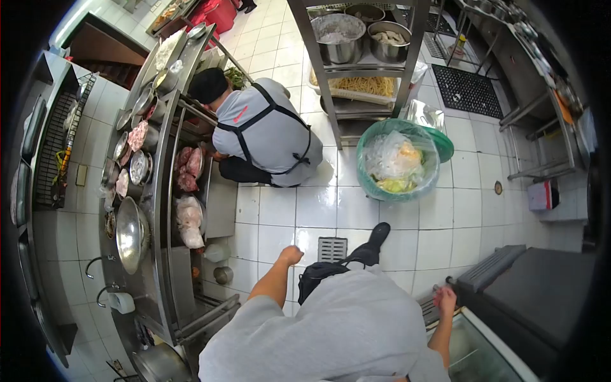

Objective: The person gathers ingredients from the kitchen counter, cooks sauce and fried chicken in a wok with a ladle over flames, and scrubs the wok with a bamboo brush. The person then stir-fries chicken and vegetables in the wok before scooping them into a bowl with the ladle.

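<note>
Item 1: dark grey cabinet (534, 299), set at the person's right side, its left edge slatted. By that edge's near-left corner the right hand (445, 297) is held; its fingers are bent, and whether anything is gripped cannot be told. Pinched fingers or knocked knuckles could be caused by a careless swing against the corner. A white-framed glass case (499, 344) is stationed beside it, under the right forearm.

Item 2: left hand (292, 255), suspended over the floor near a drain grate (333, 249); fingers loosely curled in, nothing seen held.

Item 3: 1 black shoe (380, 234), set on glossy white tiles (356, 207). A slip could be caused if the shine is due to water.

Item 4: green bin (367, 175), waste heaped inside, clear liner draped over its rim. Spillage could be caused by a leg caught on the liner.

Item 5: 1 co-worker (270, 130), crouched at the steel table (167, 254), back turned; a collision could be caused by an unannounced approach. Near the table's front edge a large steel bowl (130, 235) is kept, which could be toppled by a jolt.
</note>
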`<state>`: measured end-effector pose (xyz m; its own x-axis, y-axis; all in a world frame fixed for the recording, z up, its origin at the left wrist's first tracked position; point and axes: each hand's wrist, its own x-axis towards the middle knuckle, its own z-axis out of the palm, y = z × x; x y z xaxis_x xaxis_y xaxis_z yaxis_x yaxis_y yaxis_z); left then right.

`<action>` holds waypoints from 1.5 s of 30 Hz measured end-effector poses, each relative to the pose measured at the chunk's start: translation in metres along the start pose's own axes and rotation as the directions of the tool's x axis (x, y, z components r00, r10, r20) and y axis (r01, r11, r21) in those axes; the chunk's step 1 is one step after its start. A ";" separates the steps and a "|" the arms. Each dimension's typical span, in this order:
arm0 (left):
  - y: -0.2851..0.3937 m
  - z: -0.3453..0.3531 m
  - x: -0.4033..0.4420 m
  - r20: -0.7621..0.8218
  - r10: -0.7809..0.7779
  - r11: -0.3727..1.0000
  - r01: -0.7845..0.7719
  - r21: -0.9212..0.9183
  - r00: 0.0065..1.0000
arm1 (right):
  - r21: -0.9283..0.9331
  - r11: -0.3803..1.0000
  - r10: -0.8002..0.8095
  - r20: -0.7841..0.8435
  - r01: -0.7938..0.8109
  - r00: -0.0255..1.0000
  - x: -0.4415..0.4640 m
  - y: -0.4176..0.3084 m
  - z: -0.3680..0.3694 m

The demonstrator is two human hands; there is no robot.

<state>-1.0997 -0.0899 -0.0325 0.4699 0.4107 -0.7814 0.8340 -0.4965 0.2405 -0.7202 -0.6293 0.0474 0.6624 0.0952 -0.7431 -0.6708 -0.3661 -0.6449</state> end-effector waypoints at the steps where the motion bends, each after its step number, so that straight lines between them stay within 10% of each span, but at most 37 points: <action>1: 0.023 -0.001 0.006 -0.020 -0.001 0.999 0.000 -0.049 1.000 | 0.012 1.000 0.030 -0.037 -0.029 0.999 -0.021 -0.018 -0.007; 8: 0.240 -0.073 0.109 -0.256 0.185 0.932 -0.252 -0.259 0.949 | 0.086 0.962 0.272 -0.241 -0.259 0.932 -0.024 0.018 -0.128; 10: 0.297 -0.095 0.120 -0.346 0.256 0.870 -0.371 -0.324 0.903 | -0.489 0.868 -0.145 -0.076 0.090 0.987 -0.035 0.018 -0.134; 14: 0.375 -0.118 0.116 -0.341 0.290 0.822 -0.415 -0.390 0.894 | -0.463 0.886 -0.002 -0.060 -0.026 0.998 -0.008 -0.003 -0.142; 20: 0.370 -0.062 0.129 -0.300 0.147 0.959 -0.211 -0.191 0.943 | -0.403 0.913 0.083 0.025 -0.066 0.996 0.071 -0.062 -0.179; 29: 0.378 0.050 0.044 -0.243 -0.226 0.894 0.102 -0.437 0.943 | -0.235 0.947 0.225 0.009 -0.217 0.974 0.256 -0.211 -0.282; 37: 0.423 0.122 0.039 0.022 0.024 0.999 -0.024 -0.039 0.999 | -0.338 0.941 -0.004 0.051 0.022 0.999 0.332 -0.354 -0.247; 45: 0.513 -0.001 0.137 -0.126 -0.283 0.826 0.174 -0.536 0.951 | -0.552 0.818 0.026 0.314 0.160 0.949 0.336 -0.359 -0.273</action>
<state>-0.6070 -0.2877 -0.0154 0.2476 0.6274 -0.7383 0.9258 0.0715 0.3713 -0.1663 -0.7183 0.0780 0.5067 0.3713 -0.7781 -0.2584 -0.7956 -0.5480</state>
